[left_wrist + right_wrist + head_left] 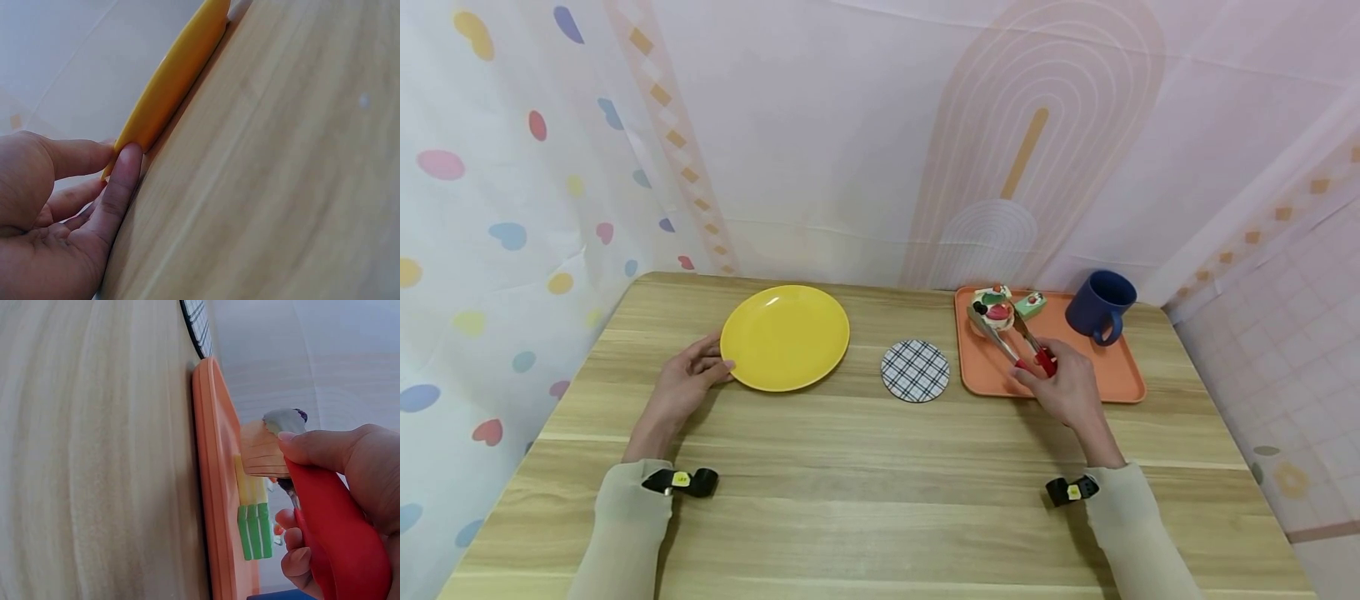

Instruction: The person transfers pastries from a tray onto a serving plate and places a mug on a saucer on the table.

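At the left, my left hand (688, 379) holds the near-left rim of a round yellow plate (786, 337), thumb and fingers at its edge. The plate lies on the wooden table, and the left wrist view shows its rim (175, 81) from the side. My right hand (1067, 383) grips red-handled metal tongs (1000, 340). Between the tong tips is a toy cupcake (265, 450) with fruit on top, over the orange tray (1082, 379). Whether its base touches the tray I cannot tell. Behind it are a green cake piece (255, 531) and a yellow one (251, 487), partly hidden.
A dark blue mug (1099, 304) stands at the tray's right end, handle towards me. Between plate and tray lies a round checked coaster (915, 371). A patterned cloth (820, 150) hangs behind the wooden table (880, 492).
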{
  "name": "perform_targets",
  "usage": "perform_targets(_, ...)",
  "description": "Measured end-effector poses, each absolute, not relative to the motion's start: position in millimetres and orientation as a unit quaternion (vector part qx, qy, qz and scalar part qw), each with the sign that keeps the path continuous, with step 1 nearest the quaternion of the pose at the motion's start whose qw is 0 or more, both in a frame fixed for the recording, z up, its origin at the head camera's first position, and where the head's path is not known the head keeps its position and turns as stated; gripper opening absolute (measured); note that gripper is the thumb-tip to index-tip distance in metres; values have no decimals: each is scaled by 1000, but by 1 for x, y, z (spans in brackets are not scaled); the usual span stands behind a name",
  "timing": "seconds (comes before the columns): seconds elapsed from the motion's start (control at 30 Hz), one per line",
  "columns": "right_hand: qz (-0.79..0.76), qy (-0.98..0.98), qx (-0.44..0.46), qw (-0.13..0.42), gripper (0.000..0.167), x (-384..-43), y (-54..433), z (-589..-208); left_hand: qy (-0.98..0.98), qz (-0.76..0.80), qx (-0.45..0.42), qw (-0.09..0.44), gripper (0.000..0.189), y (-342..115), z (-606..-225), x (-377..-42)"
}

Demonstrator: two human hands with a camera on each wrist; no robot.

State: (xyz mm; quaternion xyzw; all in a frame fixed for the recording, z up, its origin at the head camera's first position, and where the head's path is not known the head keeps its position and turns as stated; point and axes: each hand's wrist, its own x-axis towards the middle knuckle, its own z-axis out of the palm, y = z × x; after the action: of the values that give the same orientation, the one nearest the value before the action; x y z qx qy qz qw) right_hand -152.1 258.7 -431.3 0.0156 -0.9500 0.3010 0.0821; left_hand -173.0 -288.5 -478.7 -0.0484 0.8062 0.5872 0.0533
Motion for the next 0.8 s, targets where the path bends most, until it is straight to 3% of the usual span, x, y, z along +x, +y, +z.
perform_targets(0.53, 308, -944, 41, 115, 55, -152, 245, -425, 809, 584, -49, 51, 67, -287, -477, -173)
perform_targets(0.8, 314, -942, 45, 106, 56, -153, 235, -420, 808, 585, -51, 54, 67, -287, -478, -173)
